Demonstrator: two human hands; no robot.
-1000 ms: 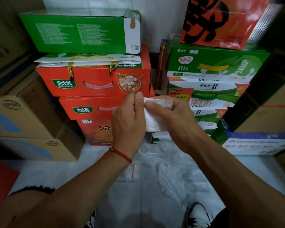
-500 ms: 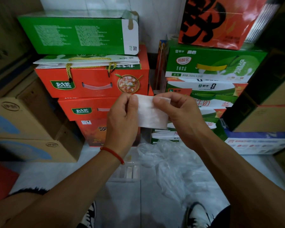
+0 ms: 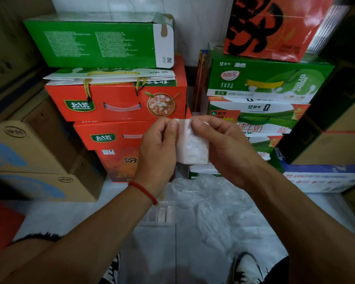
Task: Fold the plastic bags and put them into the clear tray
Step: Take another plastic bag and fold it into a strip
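between the hands: a folded plastic bag (image 3: 193, 144), white and already a small flat packet, is held up at chest height in front of the stacked boxes.
left hand: the left hand (image 3: 158, 152) pinches the packet's upper left corner between thumb and curled fingers; a red cord bracelet (image 3: 143, 191) sits on that wrist.
right hand: the right hand (image 3: 223, 148) pinches the upper right edge, thumb on the near face, fingers behind, so both hands are grasping the same bag.
step in hand: judged from the packet's shape, this is a last fold or a squaring-up before it goes down.
doing it well: keep both pinches close to the top edge, bring the edges flush, then run a thumb along the crease to press the air out; thin film will likely spring open if let go too soon.
clear tray: the clear tray (image 3: 168, 222) sits on the floor directly below the hands, partly hidden by the left wrist; a few pale folded pieces seem to lie in it, though i cannot tell how many.
loose bags: a heap of crumpled clear plastic bags (image 3: 217, 206) lies on the floor just right of the tray, touching or overlapping its edge, so more folding remains.
floor: pale tiled floor (image 3: 70, 218), with a shoe (image 3: 247, 269) at the bottom edge.
around: red gift boxes (image 3: 119, 103) and green milk cartons (image 3: 264, 80) stacked against the wall beyond.
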